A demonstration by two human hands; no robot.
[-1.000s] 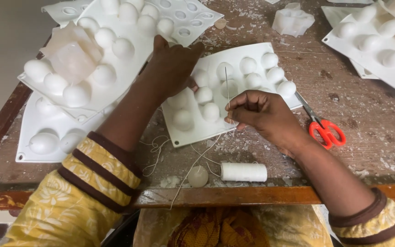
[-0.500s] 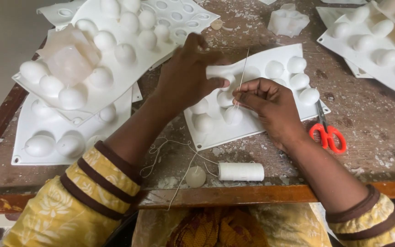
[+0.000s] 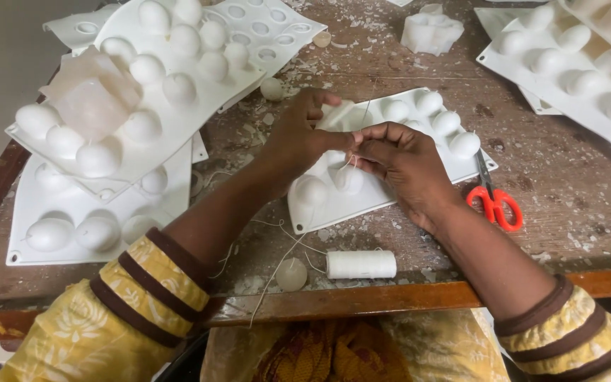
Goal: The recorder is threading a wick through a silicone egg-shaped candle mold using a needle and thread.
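I see my left hand (image 3: 298,141) and right hand (image 3: 401,159) meeting fingertip to fingertip, both pinched on a thin white string (image 3: 351,161) above the middle white silicone mould (image 3: 390,187); fingers hide where the string ends.

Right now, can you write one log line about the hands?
left hand: steadies white mould | right hand: pinches string | spool: near table edge | scissors: right of mould

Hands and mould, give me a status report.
Left hand and right hand pinch string over white mould. Scissors beside; spool near edge.
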